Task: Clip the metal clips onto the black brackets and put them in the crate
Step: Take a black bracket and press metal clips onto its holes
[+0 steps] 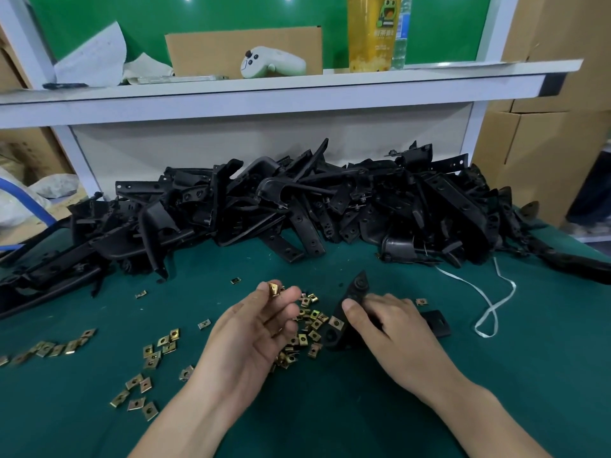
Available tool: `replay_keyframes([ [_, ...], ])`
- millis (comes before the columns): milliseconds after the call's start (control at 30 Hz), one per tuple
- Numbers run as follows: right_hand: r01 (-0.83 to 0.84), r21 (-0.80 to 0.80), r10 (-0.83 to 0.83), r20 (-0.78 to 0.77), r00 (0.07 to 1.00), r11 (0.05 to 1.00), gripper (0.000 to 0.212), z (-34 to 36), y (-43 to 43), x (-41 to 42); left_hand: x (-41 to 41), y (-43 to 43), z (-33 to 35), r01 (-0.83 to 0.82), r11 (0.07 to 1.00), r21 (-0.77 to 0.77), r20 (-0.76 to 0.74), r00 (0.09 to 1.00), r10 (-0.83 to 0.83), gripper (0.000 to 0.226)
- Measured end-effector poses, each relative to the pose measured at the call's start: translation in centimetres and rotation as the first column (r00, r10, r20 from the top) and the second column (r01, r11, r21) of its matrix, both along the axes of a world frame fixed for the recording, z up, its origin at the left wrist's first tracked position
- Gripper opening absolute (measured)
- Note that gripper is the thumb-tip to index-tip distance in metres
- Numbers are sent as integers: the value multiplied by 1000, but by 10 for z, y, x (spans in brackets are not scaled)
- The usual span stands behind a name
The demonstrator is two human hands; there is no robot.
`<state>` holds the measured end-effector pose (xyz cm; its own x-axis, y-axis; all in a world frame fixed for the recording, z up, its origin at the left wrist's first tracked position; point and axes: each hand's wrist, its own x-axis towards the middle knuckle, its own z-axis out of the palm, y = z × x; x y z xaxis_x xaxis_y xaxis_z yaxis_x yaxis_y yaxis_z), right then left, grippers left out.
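Centre frame: our left hand (254, 328) pinches a square brass clip (273, 288); right hand (393, 322) grips black bracket (358, 285), second clip (336, 322) on its lower end.

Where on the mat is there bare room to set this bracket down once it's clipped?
Best: the mat right of the right hand, below the white strap. Also bare: the near middle and the near left corner. Crowded: clips beside the left hand and scattered further left; the bracket pile fills the back.
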<state>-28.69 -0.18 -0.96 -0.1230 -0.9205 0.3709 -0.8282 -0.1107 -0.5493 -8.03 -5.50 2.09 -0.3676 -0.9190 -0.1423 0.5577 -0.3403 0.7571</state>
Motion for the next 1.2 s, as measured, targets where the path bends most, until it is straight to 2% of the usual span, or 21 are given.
replay_keyframes([
  [333, -11, -10, 11, -9, 1000, 1000, 61, -3, 0, -2, -1, 0, -2, -12, 992, -126, 54, 998, 19, 13],
  [533, -14, -15, 14, 1, 1000, 1000, 59, -2, 0, -2, -4, 4, -5, -43, 953, -299, 170, 981, 97, 22],
  [667, -16, -3, 16, -5, 1000, 1000, 62, -3, 0, -2, -4, 6, -6, -69, 855, -514, 367, 883, 293, 18],
  [767, -19, 0, 19, -13, 1000, 1000, 65, -3, 0, -2, -3, 7, -6, -49, 775, -631, 449, 791, 415, 19],
  [867, -34, -7, 33, -26, 999, 999, 63, -2, 0, -1, -5, 11, -5, -26, 760, -650, 475, 766, 433, 18],
  [1100, -96, 33, 98, -65, 993, 995, 56, 1, 1, 2, -7, 14, -3, -18, 775, -631, 477, 779, 407, 13],
  [1200, -168, 86, 177, -103, 979, 982, 63, 3, 2, 6, -10, 17, -4, 11, 786, -618, 499, 778, 381, 15],
])
